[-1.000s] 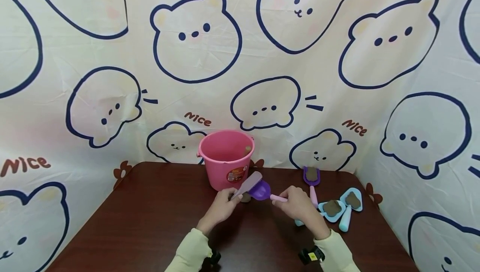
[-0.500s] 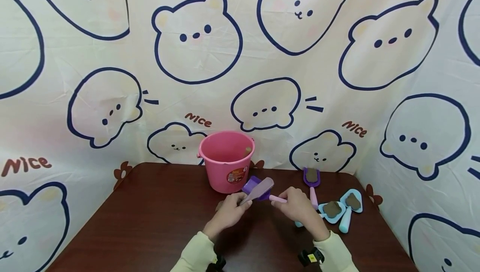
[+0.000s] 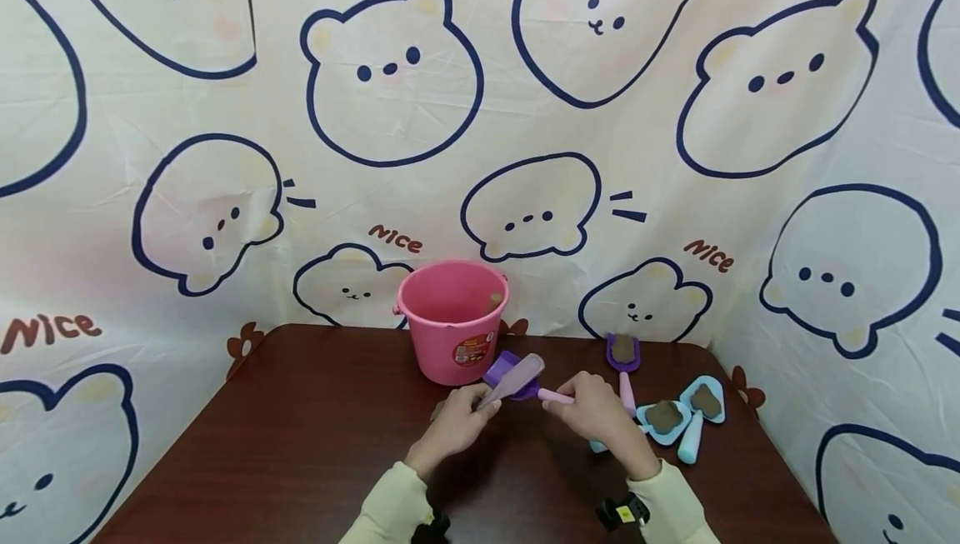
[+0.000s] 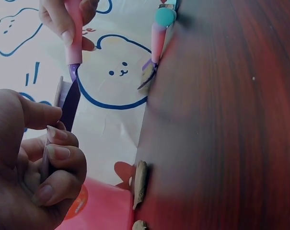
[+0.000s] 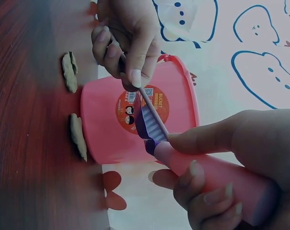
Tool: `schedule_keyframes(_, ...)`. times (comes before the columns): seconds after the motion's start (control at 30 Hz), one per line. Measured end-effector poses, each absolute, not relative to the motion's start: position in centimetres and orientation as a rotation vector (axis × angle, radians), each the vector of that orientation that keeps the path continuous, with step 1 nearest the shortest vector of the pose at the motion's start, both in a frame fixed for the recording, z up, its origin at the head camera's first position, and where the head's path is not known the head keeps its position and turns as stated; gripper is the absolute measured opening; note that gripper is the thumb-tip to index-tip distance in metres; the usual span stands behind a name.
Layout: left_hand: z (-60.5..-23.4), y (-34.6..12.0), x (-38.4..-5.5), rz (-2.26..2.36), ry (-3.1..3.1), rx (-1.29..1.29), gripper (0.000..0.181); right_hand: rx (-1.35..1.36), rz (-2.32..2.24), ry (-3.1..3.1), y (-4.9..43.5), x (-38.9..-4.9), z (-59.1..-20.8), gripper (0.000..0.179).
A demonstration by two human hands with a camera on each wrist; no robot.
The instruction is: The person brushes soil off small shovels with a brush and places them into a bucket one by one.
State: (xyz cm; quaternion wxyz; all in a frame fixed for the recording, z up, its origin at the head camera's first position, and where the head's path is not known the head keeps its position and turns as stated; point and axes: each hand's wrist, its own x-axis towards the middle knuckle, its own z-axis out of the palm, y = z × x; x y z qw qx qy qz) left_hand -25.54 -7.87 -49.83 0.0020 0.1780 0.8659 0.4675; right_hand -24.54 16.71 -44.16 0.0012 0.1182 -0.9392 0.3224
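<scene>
My left hand (image 3: 452, 421) pinches a small mauve brush (image 3: 517, 377) by its handle. The brush head lies over the purple scoop of a toy shovel (image 3: 498, 369), and in the right wrist view its pale bristles (image 5: 153, 125) face into that scoop. My right hand (image 3: 596, 415) grips the shovel's pink handle (image 5: 207, 179), thumb along the top. Behind both hands stands a pink bucket (image 3: 450, 348) with a brown bit on its inner wall. On the table near the bucket lie brown lumps (image 5: 77, 136), mostly hidden by my left hand in the head view.
To the right lie a purple shovel (image 3: 624, 367) with a pink handle and two light-blue shovels, one (image 3: 663, 436) beside the other (image 3: 690, 442), each bearing a brown lump. The dark wooden table (image 3: 300, 444) meets a bear-print cloth (image 3: 390, 111) at the back.
My left hand has moved right and slightly nearer, bringing the brush across the scoop. The scoop has turned, its opening less visible. During the last half second little has moved.
</scene>
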Motion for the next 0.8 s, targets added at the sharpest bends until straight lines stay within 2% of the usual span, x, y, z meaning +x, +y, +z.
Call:
schedule_keyframes(0.27, -50.0, -8.2, -25.8, 1.521, 2.662, 0.57, 0.017, 0.365, 1.006, -2.954, 16.8, -24.6, -44.1, 0.023)
schedule_keyframes(0.47, -50.1, -8.9, -26.2, 1.592, 2.62, 0.603, 0.026, 0.339, 0.996, -2.969, 16.8, -24.6, -44.1, 0.025)
schedule_keyframes(0.8, -50.1, -9.9, -26.6, 1.603, 2.678, 0.57, 0.023, 0.354, 1.006, -2.946, 16.9, -24.5, -44.0, 0.02)
